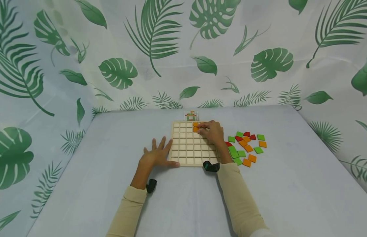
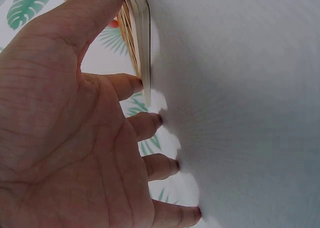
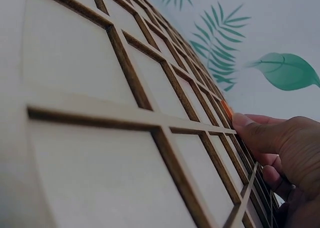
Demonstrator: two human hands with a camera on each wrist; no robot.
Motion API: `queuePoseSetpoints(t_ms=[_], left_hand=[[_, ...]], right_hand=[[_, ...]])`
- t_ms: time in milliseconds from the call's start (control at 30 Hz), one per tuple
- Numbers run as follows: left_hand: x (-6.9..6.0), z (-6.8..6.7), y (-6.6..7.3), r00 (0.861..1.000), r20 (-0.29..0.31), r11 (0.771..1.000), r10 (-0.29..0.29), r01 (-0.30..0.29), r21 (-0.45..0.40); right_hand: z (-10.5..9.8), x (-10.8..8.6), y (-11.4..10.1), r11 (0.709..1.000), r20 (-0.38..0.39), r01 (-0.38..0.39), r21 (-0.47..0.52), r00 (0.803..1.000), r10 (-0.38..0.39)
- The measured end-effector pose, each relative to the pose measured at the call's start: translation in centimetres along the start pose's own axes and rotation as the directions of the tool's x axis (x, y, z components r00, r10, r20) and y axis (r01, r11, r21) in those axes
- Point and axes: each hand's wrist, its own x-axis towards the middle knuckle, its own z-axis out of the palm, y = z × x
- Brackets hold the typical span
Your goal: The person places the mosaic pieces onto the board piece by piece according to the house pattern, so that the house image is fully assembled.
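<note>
A wooden grid board (image 1: 182, 147) lies on the table. In its far row sits an orange round tile (image 1: 195, 124), with an orange square tile (image 1: 196, 129) just nearer. My right hand (image 1: 212, 132) reaches over the board, thumb and fingertips pinched together at the orange square tile; its right wrist view shows a sliver of orange tile (image 3: 226, 108) at the fingertips, the rest hidden. My left hand (image 1: 156, 156) lies at the board's left edge with its fingers spread. In the left wrist view, the thumb and index finger touch the board's side (image 2: 144, 48).
A small pattern card (image 1: 191, 115) lies beyond the board's far edge. Right of the board are scattered loose tiles: green (image 1: 261, 137), orange (image 1: 252, 158) and red (image 1: 247, 134). A leaf-print cloth (image 1: 171, 85) hangs behind the table.
</note>
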Motion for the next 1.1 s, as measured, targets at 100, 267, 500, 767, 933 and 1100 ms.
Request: queuePoseSetpoints(t_ms=[100, 267, 500, 767, 933, 1100], left_hand=[[0.0, 0.0, 0.0, 1.000, -0.001, 1.000, 0.002, -0.002, -0.001], [0.1, 0.1, -0.1, 1.000, -0.003, 1.000, 0.005, -0.005, 0.001], [0.1, 0.1, -0.1, 1.000, -0.001, 1.000, 0.007, -0.007, -0.003], [0.0, 0.0, -0.2, 1.000, 0.004, 1.000, 0.012, -0.012, -0.013], [0.0, 0.0, -0.3, 1.000, 0.002, 1.000, 0.020, -0.020, -0.016], [0.0, 0.0, -0.3, 1.000, 0.000, 1.000, 0.010, -0.010, -0.016]], right_hand=[[0.0, 0.1, -0.1, 1.000, 0.002, -0.006, 0.005, 1.000, 0.006], [0.1, 0.1, -0.1, 1.000, -0.005, -0.003, 0.006, 1.000, 0.003], [-0.1, 0.1, -0.2, 1.000, 0.006, 0.007, -0.003, 1.000, -0.007], [-0.6, -0.1, -0.2, 0.998, 0.047, 0.015, 0.066, 0.999, -0.019], [-1.1, -0.1, -0.1, 0.992, 0.064, 0.062, 0.112, 0.996, -0.069], [-1.6, -0.1, -0.2, 0.979, 0.090, 0.073, 0.189, 0.992, -0.092]])
